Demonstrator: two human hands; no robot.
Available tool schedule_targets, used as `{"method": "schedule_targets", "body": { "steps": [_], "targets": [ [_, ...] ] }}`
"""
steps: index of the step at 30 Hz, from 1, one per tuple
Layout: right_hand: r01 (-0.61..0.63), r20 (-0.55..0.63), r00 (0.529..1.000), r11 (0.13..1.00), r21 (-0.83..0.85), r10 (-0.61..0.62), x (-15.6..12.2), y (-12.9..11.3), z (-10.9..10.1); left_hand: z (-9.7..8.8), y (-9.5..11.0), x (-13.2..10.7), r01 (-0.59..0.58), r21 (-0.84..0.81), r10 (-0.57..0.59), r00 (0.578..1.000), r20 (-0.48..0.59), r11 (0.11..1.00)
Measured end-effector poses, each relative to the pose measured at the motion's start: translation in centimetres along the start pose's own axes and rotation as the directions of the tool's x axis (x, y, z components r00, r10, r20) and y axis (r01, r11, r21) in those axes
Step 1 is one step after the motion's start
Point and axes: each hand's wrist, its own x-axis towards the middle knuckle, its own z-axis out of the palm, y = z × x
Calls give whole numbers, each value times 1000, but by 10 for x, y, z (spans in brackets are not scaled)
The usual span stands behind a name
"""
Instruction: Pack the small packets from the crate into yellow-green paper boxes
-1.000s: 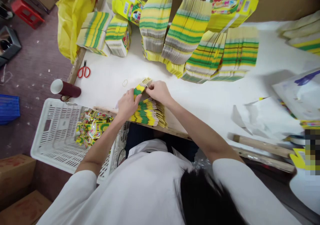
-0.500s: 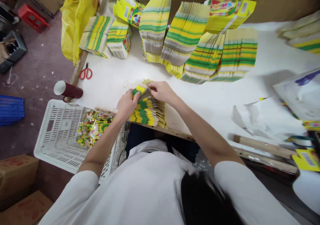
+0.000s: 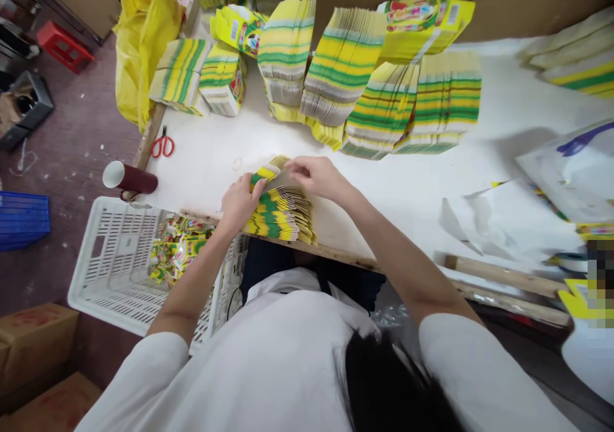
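Note:
A fanned stack of flattened yellow-and-green cartons (image 3: 281, 217) lies at the table's front edge. My left hand (image 3: 241, 200) is closed on the stack's far left part, its thumb pressing on the printed side. Between my hands the plain greyish face of one flat carton (image 3: 279, 178) shows, tilted up from the stack. My right hand (image 3: 317, 177) has its fingers bent and pinched at the right edge of that carton; the fingertips are slightly blurred. A thin rubber band (image 3: 236, 163) lies on the white tabletop just beyond my left hand.
Bundled cartons (image 3: 343, 64) stand along the back. Red-handled scissors (image 3: 162, 145) and a dark red mug (image 3: 137, 179) are at left. A white crate (image 3: 103, 253) with small printed packets stands below the table edge. Paper sheets (image 3: 508, 221) and wooden strips (image 3: 503, 275) lie right.
My right hand has shifted slightly rightward against the stack, its fingers a little looser. My left hand keeps its hold. The whole view has shifted slightly.

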Motion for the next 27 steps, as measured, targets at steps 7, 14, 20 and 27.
{"method": "schedule_targets", "body": {
  "steps": [7,14,20,27],
  "targets": [
    [57,-111,989,943,-327,-99,1,6,15,-1,2,-1,18,2,-18,1000,12,1000],
    [131,-9,989,906,-402,-147,19,2,13,0,1,-1,14,18,-15,1000,12,1000],
    [58,-35,996,873,-484,-85,34,-4,17,1,-1,-2,-20,30,20,1000,6,999],
    [-69,-28,998,931,-359,63,47,-14,21,-1,0,-1,-20,33,19,1000,10,999]
  ]
}}
